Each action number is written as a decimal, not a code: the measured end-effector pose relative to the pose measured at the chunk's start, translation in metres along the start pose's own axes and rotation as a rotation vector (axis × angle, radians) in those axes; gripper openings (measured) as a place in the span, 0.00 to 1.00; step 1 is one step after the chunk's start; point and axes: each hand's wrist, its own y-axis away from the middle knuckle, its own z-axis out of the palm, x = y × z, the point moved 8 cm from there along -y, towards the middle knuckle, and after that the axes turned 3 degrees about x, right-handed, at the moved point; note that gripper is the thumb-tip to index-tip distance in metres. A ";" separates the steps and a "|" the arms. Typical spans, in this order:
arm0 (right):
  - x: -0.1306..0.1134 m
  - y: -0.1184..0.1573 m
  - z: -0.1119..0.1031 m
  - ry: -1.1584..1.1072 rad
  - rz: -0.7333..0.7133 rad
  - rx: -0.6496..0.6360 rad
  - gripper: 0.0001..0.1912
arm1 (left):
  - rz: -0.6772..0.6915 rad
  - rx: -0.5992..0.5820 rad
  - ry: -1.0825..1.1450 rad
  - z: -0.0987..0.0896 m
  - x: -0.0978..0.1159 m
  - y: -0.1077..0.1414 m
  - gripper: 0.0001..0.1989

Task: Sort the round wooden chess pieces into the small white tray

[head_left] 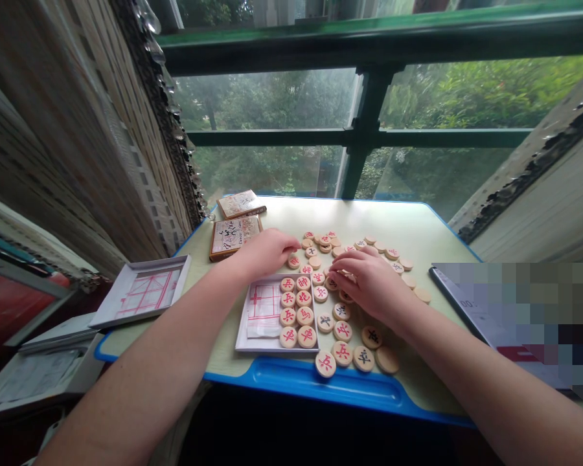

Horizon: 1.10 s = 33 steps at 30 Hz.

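Observation:
Round wooden Chinese chess pieces (342, 331) with red or black characters lie loose across the table, a few of them blank side up. Two columns of red-marked pieces (288, 316) fill the right part of a shallow white box (278, 350); a paper with red lines shows in its left part. Above the box's far edge is my left hand (273, 250), fingers drawn together in a pinch; whatever they hold is hidden. My right hand (366, 277) reaches over the loose pieces, its fingers curled with the tips at a piece (327, 272) right of the box.
Two patterned boxes (236, 234) sit at the table's back left. A white lid (143, 290) with a red-lined sheet overhangs the left edge. At the right lies a dark-edged tablet or phone (461, 304), partly blurred out. A green-framed window (364, 103) stands behind the table (291, 210).

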 end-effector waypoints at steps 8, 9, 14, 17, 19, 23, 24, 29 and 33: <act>-0.003 0.003 -0.004 0.001 0.014 -0.044 0.12 | -0.006 -0.001 -0.055 -0.004 0.000 0.002 0.17; -0.001 0.003 -0.005 0.004 0.031 -0.036 0.12 | -0.009 0.005 -0.054 -0.005 0.000 0.002 0.17; 0.002 0.002 -0.003 0.006 0.023 -0.065 0.11 | 0.021 -0.032 -0.018 0.000 0.004 0.001 0.19; -0.003 0.001 0.000 0.007 -0.009 -0.085 0.11 | 0.051 -0.110 0.009 0.009 0.007 0.001 0.25; -0.005 0.000 -0.001 0.028 0.015 -0.075 0.10 | 0.042 -0.162 0.002 0.015 0.006 0.001 0.27; -0.005 -0.003 0.000 0.038 0.084 -0.084 0.08 | 0.011 -0.173 -0.003 0.017 0.003 -0.001 0.29; -0.004 -0.003 0.001 0.030 0.103 -0.083 0.07 | 0.002 -0.144 -0.003 0.015 0.003 -0.002 0.29; 0.006 -0.005 0.004 -0.019 0.194 -0.038 0.03 | -0.063 0.013 -0.118 0.005 -0.006 -0.006 0.27; 0.012 -0.006 0.002 -0.067 0.216 0.027 0.08 | -0.116 0.041 -0.237 0.007 -0.018 -0.007 0.21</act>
